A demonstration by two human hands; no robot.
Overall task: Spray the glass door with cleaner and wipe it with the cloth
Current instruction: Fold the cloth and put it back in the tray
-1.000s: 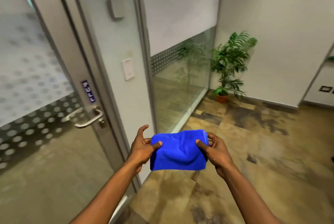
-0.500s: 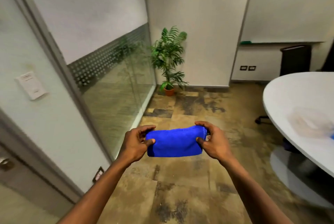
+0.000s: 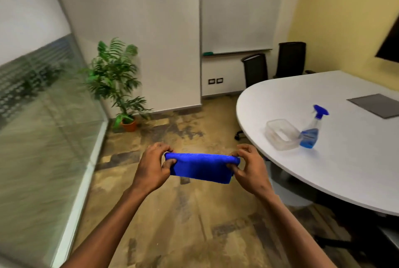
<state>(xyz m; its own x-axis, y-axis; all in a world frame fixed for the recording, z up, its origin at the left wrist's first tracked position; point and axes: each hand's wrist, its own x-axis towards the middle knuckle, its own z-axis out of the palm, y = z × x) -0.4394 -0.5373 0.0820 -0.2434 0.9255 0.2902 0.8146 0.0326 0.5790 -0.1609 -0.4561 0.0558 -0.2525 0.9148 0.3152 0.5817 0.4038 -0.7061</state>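
A folded blue cloth (image 3: 201, 167) is stretched between both hands at waist height over the floor. My left hand (image 3: 152, 166) pinches its left end and my right hand (image 3: 250, 167) pinches its right end. A spray bottle (image 3: 312, 131) with a blue trigger and blue liquid stands upright on the white table (image 3: 345, 159) to the right, apart from my hands. A glass wall panel (image 3: 43, 138) with a frosted dotted band fills the left side. The glass door itself is out of view.
A clear plastic container (image 3: 280, 135) sits next to the spray bottle. A grey mat (image 3: 376, 104) lies farther back on the table. A potted plant (image 3: 117, 86) stands in the corner. Two black chairs (image 3: 274, 66) stand behind the table, under a whiteboard (image 3: 237, 8).
The view has swung right, away from the door and its handle, toward the table. The spray bottle and container have come into view. Both hands still hold the cloth, now folded narrower.
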